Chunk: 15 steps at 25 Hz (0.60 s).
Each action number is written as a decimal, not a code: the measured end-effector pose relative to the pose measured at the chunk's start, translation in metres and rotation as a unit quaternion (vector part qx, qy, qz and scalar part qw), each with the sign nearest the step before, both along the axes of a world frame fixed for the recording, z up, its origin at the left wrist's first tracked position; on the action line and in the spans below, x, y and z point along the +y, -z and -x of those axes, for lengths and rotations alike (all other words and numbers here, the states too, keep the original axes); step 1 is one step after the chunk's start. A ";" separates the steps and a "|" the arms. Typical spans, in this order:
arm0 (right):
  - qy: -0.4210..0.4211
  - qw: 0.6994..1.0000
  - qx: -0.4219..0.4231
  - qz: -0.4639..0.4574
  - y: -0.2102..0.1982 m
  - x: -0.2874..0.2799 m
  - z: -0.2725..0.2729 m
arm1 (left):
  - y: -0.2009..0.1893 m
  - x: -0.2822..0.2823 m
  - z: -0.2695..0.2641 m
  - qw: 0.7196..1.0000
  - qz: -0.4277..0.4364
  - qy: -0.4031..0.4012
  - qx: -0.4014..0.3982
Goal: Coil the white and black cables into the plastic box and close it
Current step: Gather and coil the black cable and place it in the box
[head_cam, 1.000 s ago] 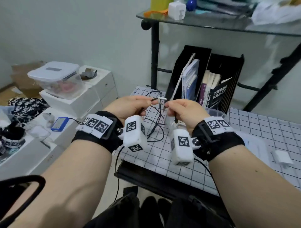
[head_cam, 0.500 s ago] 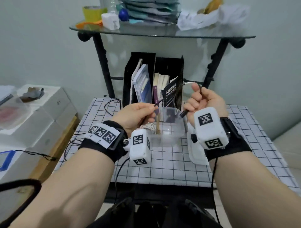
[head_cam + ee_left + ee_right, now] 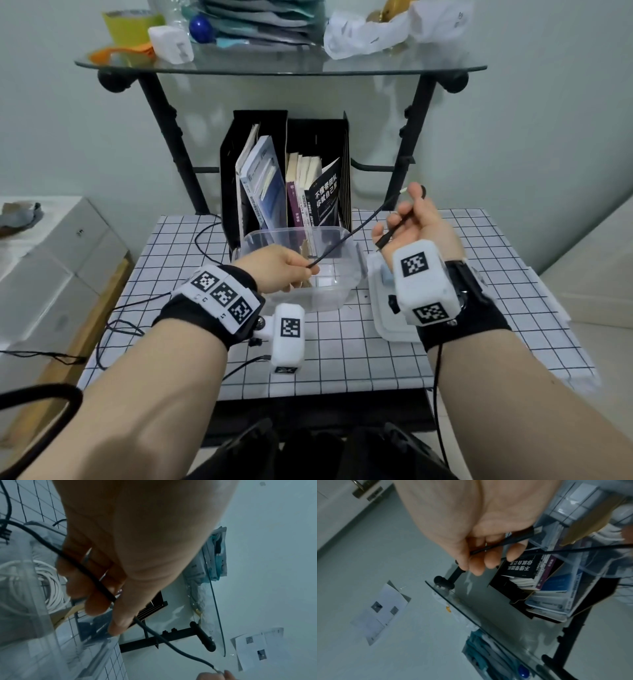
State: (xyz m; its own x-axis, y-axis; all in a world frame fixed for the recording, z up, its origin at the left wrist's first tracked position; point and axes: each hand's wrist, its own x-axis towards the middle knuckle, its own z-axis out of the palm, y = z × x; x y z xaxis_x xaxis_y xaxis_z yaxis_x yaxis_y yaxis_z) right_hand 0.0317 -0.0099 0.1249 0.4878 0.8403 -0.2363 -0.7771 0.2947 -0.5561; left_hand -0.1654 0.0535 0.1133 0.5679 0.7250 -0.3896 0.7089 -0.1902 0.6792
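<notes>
You've swung back over the plastic box (image 3: 337, 289) at frame centre, left hand (image 3: 274, 272) and right hand (image 3: 416, 224) both pinching the black cable (image 3: 346, 240) stretched above it, white cable (image 3: 51, 585) already coiled inside.

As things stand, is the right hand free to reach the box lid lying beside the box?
Probably not yet. The right hand hovers just above the lid, with nothing between them, but its fingers are curled round the black cable, which the left hand also pinches.
</notes>
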 end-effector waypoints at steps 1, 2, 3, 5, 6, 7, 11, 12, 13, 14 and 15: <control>-0.007 1.000 -0.003 0.001 0.004 0.002 0.004 | -0.001 0.000 0.000 1.000 0.001 0.012 0.024; -0.012 1.000 -0.002 0.003 0.007 0.004 0.008 | -0.002 0.000 0.000 0.999 0.015 0.027 0.040; -0.016 1.000 0.000 0.007 0.010 0.007 0.012 | -0.002 0.000 0.000 0.997 0.032 0.045 0.051; -0.020 1.000 -0.004 0.015 0.015 0.012 0.018 | -0.004 -0.002 -0.002 0.992 0.045 0.093 0.069; -0.026 0.999 -0.014 0.018 0.017 0.014 0.022 | -0.004 -0.003 -0.003 0.990 0.044 0.111 0.070; -0.036 0.999 -0.027 0.020 0.018 0.015 0.026 | -0.006 -0.004 -0.004 0.990 0.047 0.120 0.059; -0.100 0.984 -0.139 0.048 0.025 0.018 0.039 | -0.017 0.000 -0.004 0.993 0.047 0.111 0.005; -0.124 0.972 -0.185 0.068 0.027 0.018 0.040 | -0.019 0.002 -0.003 0.994 0.029 0.103 0.004; -0.154 0.958 -0.225 0.087 0.029 0.019 0.041 | -0.021 0.003 -0.004 0.996 0.009 0.091 -0.002; -0.187 0.943 -0.255 0.104 0.031 0.020 0.041 | -0.020 0.005 -0.004 0.997 -0.012 0.072 -0.014; -0.220 0.929 -0.273 0.116 0.032 0.020 0.043 | -0.019 0.007 -0.004 0.998 -0.026 0.049 -0.037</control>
State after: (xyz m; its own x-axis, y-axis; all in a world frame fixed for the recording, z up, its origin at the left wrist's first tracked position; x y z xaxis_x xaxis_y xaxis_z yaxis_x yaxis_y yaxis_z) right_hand -0.0109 0.0105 0.0926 0.2086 0.9446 -0.2534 -0.3766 -0.1615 -0.9122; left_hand -0.1610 0.0603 0.1327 0.6635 0.6824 -0.3069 0.6332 -0.2936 0.7162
